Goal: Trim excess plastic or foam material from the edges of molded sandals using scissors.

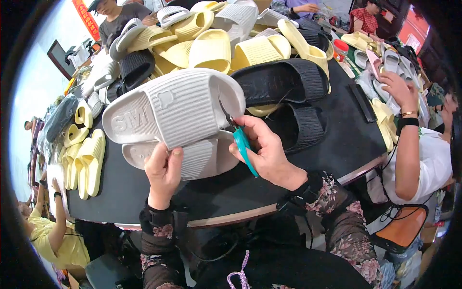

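Observation:
My left hand (163,171) grips the lower edge of a white ribbed slide sandal (173,108), holding it tilted above the black table (337,139). My right hand (264,151) holds small snips with teal handles (240,139). Their blades touch the sandal's strap edge at the right. A second white sandal (202,159) lies under the first, partly hidden by it.
A heap of pale yellow, white and black sandals (211,43) fills the far table. Two black sandals (288,82) lie right of my hands. Yellow pairs (89,161) sit at the left edge. Other people work at the right (409,144), left (53,231) and far side.

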Tool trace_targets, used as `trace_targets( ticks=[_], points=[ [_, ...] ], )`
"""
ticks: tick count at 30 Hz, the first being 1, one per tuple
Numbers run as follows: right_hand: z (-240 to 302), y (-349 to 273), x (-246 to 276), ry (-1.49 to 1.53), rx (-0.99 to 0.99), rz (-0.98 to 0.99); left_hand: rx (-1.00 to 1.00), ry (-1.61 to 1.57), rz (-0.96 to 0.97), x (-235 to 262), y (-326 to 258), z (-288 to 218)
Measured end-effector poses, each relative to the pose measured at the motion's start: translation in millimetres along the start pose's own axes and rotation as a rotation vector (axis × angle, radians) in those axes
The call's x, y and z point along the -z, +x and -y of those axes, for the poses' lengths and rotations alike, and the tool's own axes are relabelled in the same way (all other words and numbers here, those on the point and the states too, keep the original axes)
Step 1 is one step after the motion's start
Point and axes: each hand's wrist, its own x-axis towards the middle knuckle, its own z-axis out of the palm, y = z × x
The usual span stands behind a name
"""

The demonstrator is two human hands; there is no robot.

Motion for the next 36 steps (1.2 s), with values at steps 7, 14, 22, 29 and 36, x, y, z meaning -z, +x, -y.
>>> trace_targets(
  ticks=[7, 14, 22, 29, 36],
  points=[
    [-1, 1, -2, 0.150, -0.072, 0.020, 0.171, -0.156, -0.222, 3, 4, 9],
    [-8, 4, 0, 0.165, -0.044, 0.099, 0.162, -0.292, -0.278, -4, 12, 10],
    [-8, -1, -3, 0.111, -0.049, 0.084, 0.221, -0.139, -0.117, -8, 4, 24],
    [1, -6, -7, 0.196, -0.083, 0.096, 0.300, -0.012, 0.178, -23, -1, 25],
    [-3, -8, 0, 0.242, 0.041, 0.018, 0.437, -0.083, 0.238, -40, 12, 9]
  ],
)
